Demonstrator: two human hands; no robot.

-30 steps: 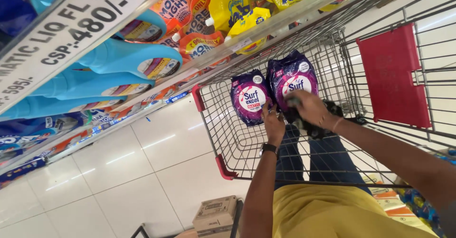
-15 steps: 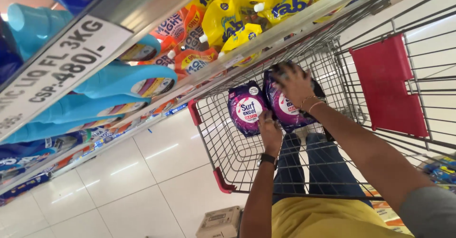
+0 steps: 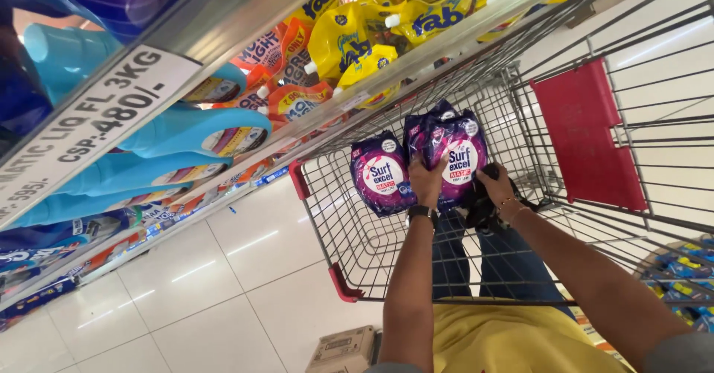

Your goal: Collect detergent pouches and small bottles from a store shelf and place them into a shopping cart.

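Our left hand (image 3: 427, 179) is pressing its fingers flat against the lower edge of a purple detergent pouch (image 3: 454, 157) standing inside the wire shopping cart (image 3: 349, 246). Our right hand (image 3: 497, 187) is curling around a black object (image 3: 476, 208), possibly a bag; we cannot tell its grip exactly. A second purple pouch (image 3: 381, 174) is leaning just beside the first. These pouches are looking soft, slick and fairly heavy, so we are judging that cupping the base suits them best.
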